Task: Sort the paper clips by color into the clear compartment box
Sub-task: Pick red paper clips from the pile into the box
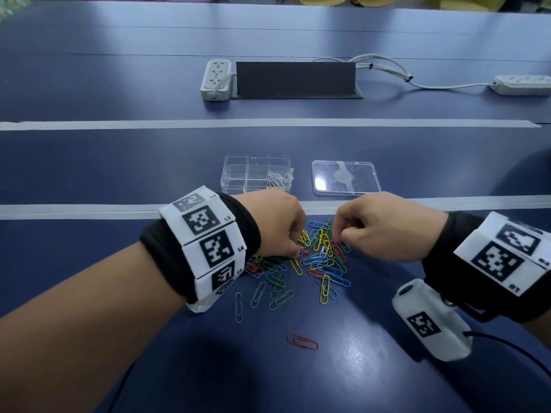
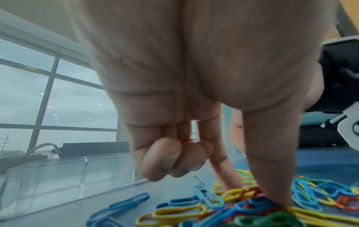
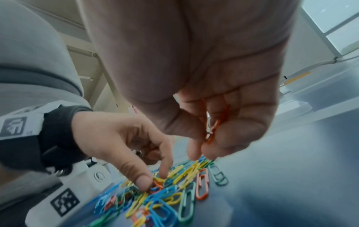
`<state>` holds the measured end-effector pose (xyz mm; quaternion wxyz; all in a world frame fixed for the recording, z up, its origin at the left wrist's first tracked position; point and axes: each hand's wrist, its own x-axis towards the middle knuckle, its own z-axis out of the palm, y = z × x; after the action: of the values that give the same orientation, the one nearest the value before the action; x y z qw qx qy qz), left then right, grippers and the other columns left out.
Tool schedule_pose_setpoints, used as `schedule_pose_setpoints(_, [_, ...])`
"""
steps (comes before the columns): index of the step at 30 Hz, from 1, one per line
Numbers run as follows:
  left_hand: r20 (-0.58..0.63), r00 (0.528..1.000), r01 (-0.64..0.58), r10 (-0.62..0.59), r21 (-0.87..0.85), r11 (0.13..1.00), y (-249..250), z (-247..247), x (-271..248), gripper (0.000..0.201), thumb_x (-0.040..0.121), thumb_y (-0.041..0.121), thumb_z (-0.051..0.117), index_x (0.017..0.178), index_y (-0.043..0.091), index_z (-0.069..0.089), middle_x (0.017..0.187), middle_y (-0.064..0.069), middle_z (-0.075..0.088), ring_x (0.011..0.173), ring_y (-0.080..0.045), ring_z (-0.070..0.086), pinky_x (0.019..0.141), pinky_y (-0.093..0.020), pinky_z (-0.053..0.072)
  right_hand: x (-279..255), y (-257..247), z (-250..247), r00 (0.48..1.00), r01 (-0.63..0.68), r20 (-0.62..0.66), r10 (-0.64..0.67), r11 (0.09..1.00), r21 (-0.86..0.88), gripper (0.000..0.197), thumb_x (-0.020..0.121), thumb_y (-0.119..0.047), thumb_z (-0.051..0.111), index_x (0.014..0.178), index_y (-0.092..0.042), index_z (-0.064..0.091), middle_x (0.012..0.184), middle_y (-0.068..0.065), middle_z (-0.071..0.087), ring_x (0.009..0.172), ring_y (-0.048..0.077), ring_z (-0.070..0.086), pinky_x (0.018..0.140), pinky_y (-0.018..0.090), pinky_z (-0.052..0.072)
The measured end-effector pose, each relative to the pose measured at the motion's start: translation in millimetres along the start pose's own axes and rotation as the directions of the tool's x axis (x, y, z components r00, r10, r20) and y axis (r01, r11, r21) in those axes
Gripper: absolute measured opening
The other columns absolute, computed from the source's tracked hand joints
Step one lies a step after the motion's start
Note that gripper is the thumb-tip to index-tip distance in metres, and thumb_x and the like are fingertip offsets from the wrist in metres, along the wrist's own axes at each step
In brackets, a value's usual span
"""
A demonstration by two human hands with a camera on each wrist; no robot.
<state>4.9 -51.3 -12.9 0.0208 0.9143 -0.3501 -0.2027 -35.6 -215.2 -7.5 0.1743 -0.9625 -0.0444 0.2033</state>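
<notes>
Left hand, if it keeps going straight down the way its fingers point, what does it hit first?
The left hand would meet the pile of paper clips right under it; its thumb already seems to touch them, with the table beneath.

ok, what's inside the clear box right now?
The clear compartment box shows white paper clips in its near right compartment. Other visible compartments look empty; the left hand covers its near edge.

Head view from above, two wrist views from close in.
Looking forward and down over the table (image 1: 89, 162); peering along each palm, almost at table height, sharing the clip pile (image 1: 310, 257).
</notes>
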Motion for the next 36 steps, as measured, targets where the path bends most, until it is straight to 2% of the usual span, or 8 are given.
schedule_pose_setpoints(5, [-0.005, 1.000, -0.016, 0.017, 0.013, 1.000, -1.5, 1.5, 2.2, 0.013, 0.082, 0.020, 0.059, 0.091, 0.018, 0.069, 0.060, 0.011, 0.043, 0.067, -0.011, 0.043, 0.050, -0.019, 0.029, -1.3, -2.7, 8.0, 1.000, -0.004, -0.013, 0.003, 0.996, -0.093, 0.016, 0.080, -0.030, 0.063, 0.080, -0.016, 0.072, 0.080, 0.001, 0.072, 0.078, 0.019, 0.063, 0.077, 0.030, 0.053])
schedule_pose_setpoints(8, [0.000, 1.000, -0.008, 0.008, -0.029, 1.000, -3.9, 1.2, 1.2, 0.004, 0.079, 0.022, 0.065, 0.083, 0.020, 0.066, 0.060, 0.011, 0.044, 0.056, -0.005, 0.041, 0.048, -0.014, 0.028, 0.6, -2.7, 7.3, 1.000, -0.007, 0.001, 0.007, 0.995, -0.098, 0.013, 0.076, -0.029, 0.071, 0.083, -0.018, 0.074, 0.074, -0.003, 0.069, 0.075, 0.016, 0.061, 0.076, 0.028, 0.053])
schedule_pose_setpoints(12, [0.011, 1.000, 0.004, -0.003, -0.125, 0.992, -7.9, -1.4, 1.2, 0.021, 0.071, 0.032, 0.078, 0.074, 0.023, 0.059, 0.061, 0.009, 0.048, 0.055, -0.003, 0.043, 0.049, -0.018, 0.032, 3.5, -1.5, 5.0, 1.000, -0.014, 0.008, 0.015, 0.995, -0.097, 0.009, 0.075, -0.022, 0.072, 0.084, -0.021, 0.074, 0.057, -0.013, 0.055, 0.067, 0.011, 0.055, 0.064, 0.019, 0.046])
schedule_pose_setpoints(17, [0.001, 1.000, 0.031, -0.031, -0.172, 0.985, -8.9, -2.2, 0.0, 0.025, 0.068, 0.036, 0.079, 0.075, 0.021, 0.062, 0.061, 0.009, 0.049, 0.055, -0.003, 0.043, 0.050, -0.018, 0.032, 3.5, 1.9, 3.8, 0.999, -0.042, 0.016, 0.044, 0.995, -0.085, 0.008, 0.078, -0.021, 0.064, 0.077, -0.023, 0.071, 0.056, -0.012, 0.054, 0.066, 0.011, 0.053, 0.074, 0.023, 0.050])
schedule_pose_setpoints(24, [0.000, 0.998, 0.066, -0.067, -0.157, 0.985, -13.2, 0.3, -1.4, 0.024, 0.077, 0.033, 0.072, 0.094, 0.016, 0.069, 0.074, 0.007, 0.056, 0.067, -0.010, 0.048, 0.059, -0.022, 0.034, 4.0, 6.9, 2.4, 0.999, -0.017, -0.036, 0.014, 0.998, -0.058, 0.011, 0.078, -0.017, 0.064, 0.079, -0.026, 0.070, 0.056, -0.016, 0.052, 0.056, -0.002, 0.048, 0.057, 0.010, 0.038])
schedule_pose_setpoints(26, [-0.009, 0.997, 0.076, -0.079, -0.165, 0.983, -13.7, 0.8, -1.1, 0.026, 0.076, 0.034, 0.074, 0.097, 0.020, 0.067, 0.070, 0.011, 0.050, 0.063, -0.004, 0.045, 0.059, -0.021, 0.034, 4.3, 8.0, 0.3, 0.998, -0.008, -0.070, 0.004, 0.998, -0.061, 0.008, 0.076, -0.019, 0.068, 0.080, -0.023, 0.073, 0.054, -0.016, 0.053, 0.056, -0.002, 0.049, 0.057, 0.012, 0.040])
schedule_pose_setpoints(31, [-0.066, 0.996, 0.046, -0.054, -0.106, 0.993, -5.0, 2.9, -3.0, 0.036, 0.074, 0.042, 0.073, 0.103, 0.022, 0.064, 0.088, 0.004, 0.049, 0.086, -0.014, 0.044, 0.074, -0.025, 0.040, 7.1, 3.5, 3.8, 0.998, 0.003, -0.063, -0.010, 0.994, -0.112, 0.011, 0.074, -0.026, 0.073, 0.081, -0.019, 0.075, 0.064, -0.006, 0.065, 0.064, 0.012, 0.058, 0.065, 0.022, 0.048])
schedule_pose_setpoints(36, [-0.045, 0.999, 0.019, -0.020, -0.027, 0.999, 7.1, 5.8, -0.7, 0.022, 0.076, 0.039, 0.071, 0.086, 0.020, 0.072, 0.086, -0.001, 0.061, 0.087, -0.019, 0.056, 0.067, -0.026, 0.041, 8.4, 1.0, 3.3, 0.998, -0.006, -0.061, -0.003, 0.989, -0.146, 0.013, 0.077, -0.027, 0.066, 0.070, -0.018, 0.071, 0.070, 0.001, 0.069, 0.070, 0.018, 0.059, 0.072, 0.029, 0.054])
